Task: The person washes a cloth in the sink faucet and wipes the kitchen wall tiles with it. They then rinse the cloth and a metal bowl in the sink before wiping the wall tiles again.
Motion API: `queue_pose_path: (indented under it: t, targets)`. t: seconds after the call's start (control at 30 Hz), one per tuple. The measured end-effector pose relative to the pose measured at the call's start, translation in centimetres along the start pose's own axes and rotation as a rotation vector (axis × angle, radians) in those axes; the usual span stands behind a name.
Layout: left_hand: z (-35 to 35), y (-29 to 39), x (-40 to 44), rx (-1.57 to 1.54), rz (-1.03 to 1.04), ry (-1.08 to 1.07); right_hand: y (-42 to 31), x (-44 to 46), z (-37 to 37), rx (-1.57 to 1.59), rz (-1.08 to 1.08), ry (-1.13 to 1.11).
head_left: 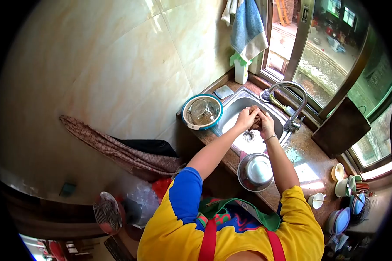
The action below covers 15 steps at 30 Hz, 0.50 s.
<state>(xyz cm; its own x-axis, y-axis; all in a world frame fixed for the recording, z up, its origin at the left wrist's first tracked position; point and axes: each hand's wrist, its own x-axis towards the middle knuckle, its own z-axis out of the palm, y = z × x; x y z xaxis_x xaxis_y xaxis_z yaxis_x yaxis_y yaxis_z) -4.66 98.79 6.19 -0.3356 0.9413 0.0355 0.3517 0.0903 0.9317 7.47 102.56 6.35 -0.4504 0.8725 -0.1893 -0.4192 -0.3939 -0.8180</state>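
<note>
Over the steel sink (231, 114), my left hand (245, 119) and my right hand (266, 123) meet with their fingers closed around a brown, crumpled thing (257, 125). Its kind cannot be made out, and the fingers cover part of it. A bracelet circles my right wrist. Below the hands lies the sink drain (248, 136). The curved faucet (301, 98) rises to the right of my right hand. Between my forearms, a metal bowl (255, 171) stands at the sink's near edge.
Left of the sink sits a blue-rimmed basin (221, 114) with a strainer inside. A grey sponge cloth (224, 92) and a white bottle (241, 73) are behind it. A dark board (342, 127) leans by the window; cups (316, 200) and bowls stand at right.
</note>
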Motion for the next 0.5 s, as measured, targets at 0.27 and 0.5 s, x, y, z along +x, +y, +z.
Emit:
queue_pose_path:
  t: [0.27, 0.5]
  targets:
    - [-5.4, 2.6, -0.4, -0.141, -0.142, 0.207, 1.2, -0.8, 8.6, -0.053, -0.141, -0.158]
    - [-15.8, -1.8, 1.3, -0.642, -0.045, 0.103, 5.8, 2.1, 18.7, -0.004, -0.192, -0.105]
